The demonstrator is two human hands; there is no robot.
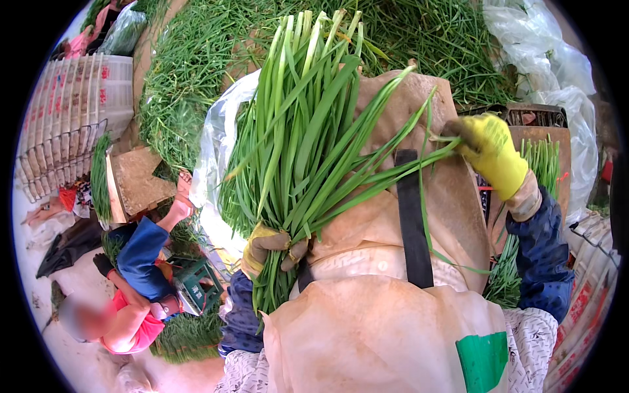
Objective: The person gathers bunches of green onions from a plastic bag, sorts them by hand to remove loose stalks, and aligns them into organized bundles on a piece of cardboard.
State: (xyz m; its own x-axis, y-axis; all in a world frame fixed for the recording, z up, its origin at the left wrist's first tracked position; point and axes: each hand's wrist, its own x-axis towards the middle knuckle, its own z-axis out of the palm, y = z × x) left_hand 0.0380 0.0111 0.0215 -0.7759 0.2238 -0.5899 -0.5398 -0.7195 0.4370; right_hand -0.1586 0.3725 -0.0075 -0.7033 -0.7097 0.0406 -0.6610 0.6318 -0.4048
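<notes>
My left hand (271,249), in a yellow and grey work glove, is closed around the leafy part of a thick bunch of Chinese chives (300,132). The pale cut stem ends point away from me. My right hand (486,150), in a similar glove, pinches the stem ends of a few chives (417,164) that fan out to the right from the bunch. Its fingertips are slightly blurred. Beneath lies a stained apron (388,334) over my lap, with a black strap (415,221) across it.
Loose green leaves (196,64) cover the ground ahead. Clear plastic sheeting (560,64) lies at the right, near a tidy chive bundle (540,162) on a board. On the left, a person (142,275) sits beside a green crate (199,285); a white plastic basket (78,93) lies beyond.
</notes>
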